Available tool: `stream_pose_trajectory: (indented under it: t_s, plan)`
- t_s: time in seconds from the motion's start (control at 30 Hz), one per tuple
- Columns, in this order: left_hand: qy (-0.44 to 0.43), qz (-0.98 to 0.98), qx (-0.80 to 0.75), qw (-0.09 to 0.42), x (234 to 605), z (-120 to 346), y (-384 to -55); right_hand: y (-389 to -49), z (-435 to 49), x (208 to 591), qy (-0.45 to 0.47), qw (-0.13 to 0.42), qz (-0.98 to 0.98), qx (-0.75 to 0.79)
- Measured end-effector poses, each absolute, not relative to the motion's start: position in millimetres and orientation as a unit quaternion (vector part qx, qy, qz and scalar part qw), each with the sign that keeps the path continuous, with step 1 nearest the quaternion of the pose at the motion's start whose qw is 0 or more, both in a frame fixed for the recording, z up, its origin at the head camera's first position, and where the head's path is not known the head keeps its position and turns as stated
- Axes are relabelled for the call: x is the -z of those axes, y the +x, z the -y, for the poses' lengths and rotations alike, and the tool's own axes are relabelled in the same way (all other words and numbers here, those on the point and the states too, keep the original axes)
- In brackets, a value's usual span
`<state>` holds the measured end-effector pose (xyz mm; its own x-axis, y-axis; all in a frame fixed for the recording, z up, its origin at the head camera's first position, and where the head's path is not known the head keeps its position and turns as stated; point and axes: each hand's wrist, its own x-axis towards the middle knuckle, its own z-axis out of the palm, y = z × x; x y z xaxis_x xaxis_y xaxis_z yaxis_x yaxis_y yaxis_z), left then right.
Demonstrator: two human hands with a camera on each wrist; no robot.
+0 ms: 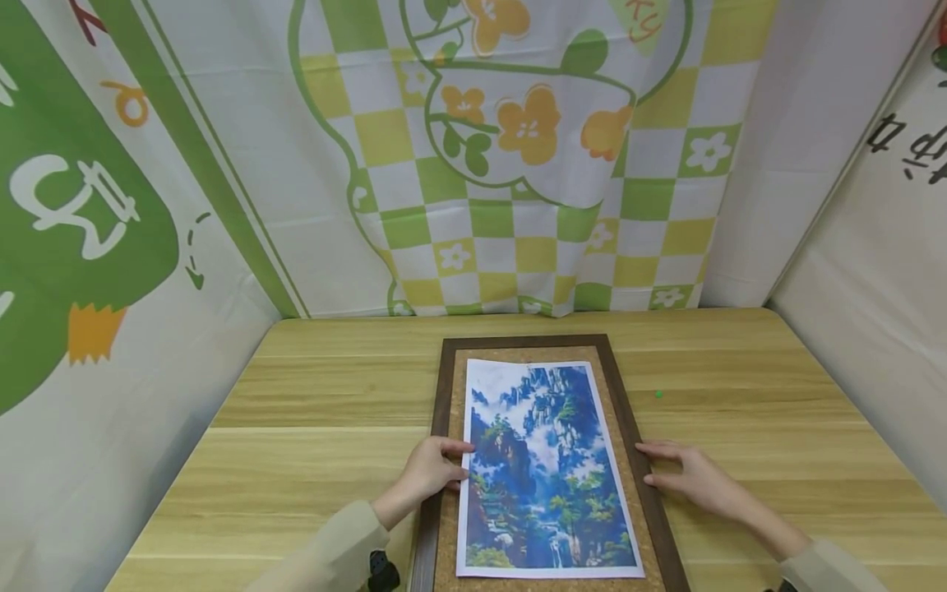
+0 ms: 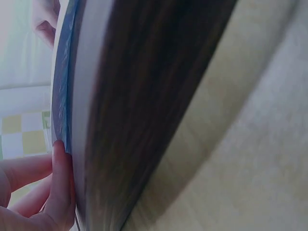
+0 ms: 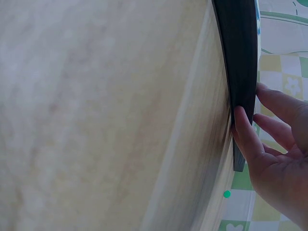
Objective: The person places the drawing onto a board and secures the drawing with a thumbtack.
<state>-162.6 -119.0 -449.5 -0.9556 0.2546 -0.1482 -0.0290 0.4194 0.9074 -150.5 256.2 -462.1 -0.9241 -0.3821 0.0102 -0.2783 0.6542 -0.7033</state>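
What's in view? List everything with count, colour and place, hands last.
Wood-grain table: one, light brown, below the curtains
Framed corkboard: one, dark brown frame, tan cork, table's middle
Landscape print: one, mainly blue, green, white, on the cork
Small dot: one, green, right of the corkboard
Checkered curtain: one, green, yellow, white, behind the table
Side curtains: two, white with printing, left and right
Sleeves: two, beige, forearms
Left hand: one, bare, touching print's left edge
Right hand: one, bare, touching frame's right side

From here, the near end of the framed corkboard (image 1: 448,530) is cut off; that green speck (image 1: 658,394) toward the far right corner of the tabletop (image 1: 333,395) is too tiny to identify.
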Motion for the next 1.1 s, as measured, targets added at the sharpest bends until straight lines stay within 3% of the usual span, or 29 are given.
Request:
stream_pose_trajectory:
  t_s: [0.6,1.1]
  plan:
    - [0.158,-0.851,-0.483,0.131,448.8,120.9,-169.8,-150.8,-256.0,464.1,-0.187,0.057,-0.909,0.369]
    - [0.176,-0.859,-0.46,0.137,447.8,122.5,-170.3,-151.6,-253.7,460.5,-0.175,0.075,-0.91,0.369]
